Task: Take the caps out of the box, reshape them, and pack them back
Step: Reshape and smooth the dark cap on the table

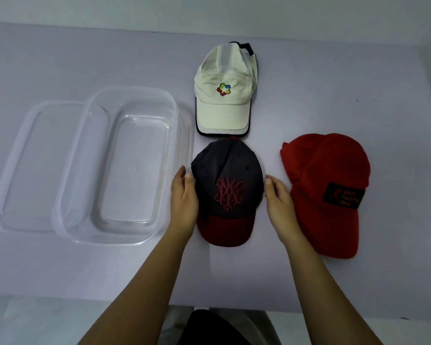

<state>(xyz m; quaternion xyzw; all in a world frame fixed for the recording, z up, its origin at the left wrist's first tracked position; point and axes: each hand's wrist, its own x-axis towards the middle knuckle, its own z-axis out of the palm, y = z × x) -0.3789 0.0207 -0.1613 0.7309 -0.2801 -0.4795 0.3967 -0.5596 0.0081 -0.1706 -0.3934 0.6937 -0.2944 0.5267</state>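
Note:
Three caps lie on the pale table. A dark grey cap (228, 180) with a red brim and red embroidery sits in the middle, brim toward me. My left hand (184, 197) rests flat against its left side and my right hand (278, 197) against its right side, fingers apart. A cream cap (223, 95) with a multicoloured logo lies just beyond it. A red cap (326, 183) with a black patch lies to the right. The clear plastic box (72, 195) stands to the left with nothing inside.
A clear lid (13, 170) lies partly under the box on its left side. The table's near edge (60, 295) runs across the bottom of the view, with a dark garment below it.

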